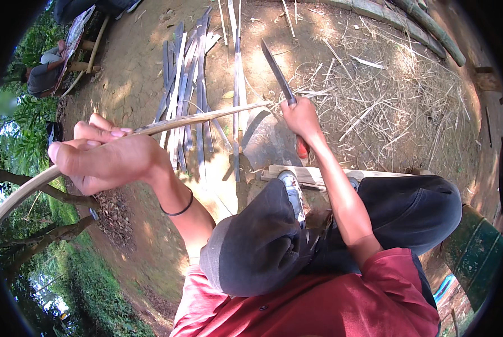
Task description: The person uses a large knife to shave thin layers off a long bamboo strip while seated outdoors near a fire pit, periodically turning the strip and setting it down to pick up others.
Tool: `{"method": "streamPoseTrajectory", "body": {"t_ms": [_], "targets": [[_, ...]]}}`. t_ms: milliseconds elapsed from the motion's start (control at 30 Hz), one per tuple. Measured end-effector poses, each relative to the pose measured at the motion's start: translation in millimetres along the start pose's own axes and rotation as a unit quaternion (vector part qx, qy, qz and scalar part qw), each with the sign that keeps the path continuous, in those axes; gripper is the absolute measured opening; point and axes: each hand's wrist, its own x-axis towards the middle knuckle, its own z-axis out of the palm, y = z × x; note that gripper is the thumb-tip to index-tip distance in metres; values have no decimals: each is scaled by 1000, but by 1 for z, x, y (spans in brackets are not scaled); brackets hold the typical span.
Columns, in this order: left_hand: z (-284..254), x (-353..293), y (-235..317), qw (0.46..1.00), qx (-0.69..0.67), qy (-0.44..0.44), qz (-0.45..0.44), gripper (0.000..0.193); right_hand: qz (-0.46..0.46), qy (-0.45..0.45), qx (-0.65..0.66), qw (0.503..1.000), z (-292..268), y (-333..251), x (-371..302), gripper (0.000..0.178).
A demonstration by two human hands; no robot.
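A seated person's left hand point(108, 157) is closed around a long bamboo strip point(150, 128), whose axis runs from lower left, near the picture's edge, up and right to its tip at the right hand point(302, 118). That hand is clamped on the handle of a long knife point(278, 73), blade pointing far and slightly left. More split strips point(187, 84) lie on the bare ground point(133, 73) beyond, with dry shavings point(386, 101) to the right.

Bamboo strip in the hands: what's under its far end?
Under the bamboo strip lie cut slats on bare dirt; the knife in the right hand meets its tip. The left hand covers the middle.
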Motion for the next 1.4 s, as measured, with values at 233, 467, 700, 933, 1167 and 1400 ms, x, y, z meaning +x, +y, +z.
{"method": "streamPoseTrajectory", "body": {"t_ms": [233,467,700,933,1167,1400], "targets": [[-3,9,0,1000,1,-18,0,41,-43,-27,-30,998,-31,-44,36,26],[0,-5,-16,1000,11,2,-10,42,-55,-155,11,986,-11,-31,-26,27],[-9,-8,-3,996,85,4,-14,41,-171,-174,76,967,-4,-44,-93,20],[-39,11,-8,987,23,-133,-90,26,-62,-194,-7,979,41,47,-58,21],[-57,24,-5,976,-8,-172,-134,23,-124,-171,-51,976,40,36,-67,21],[-66,38,-5,956,-70,-226,-172,19,-84,-168,-77,979,44,46,-67,24]]}}
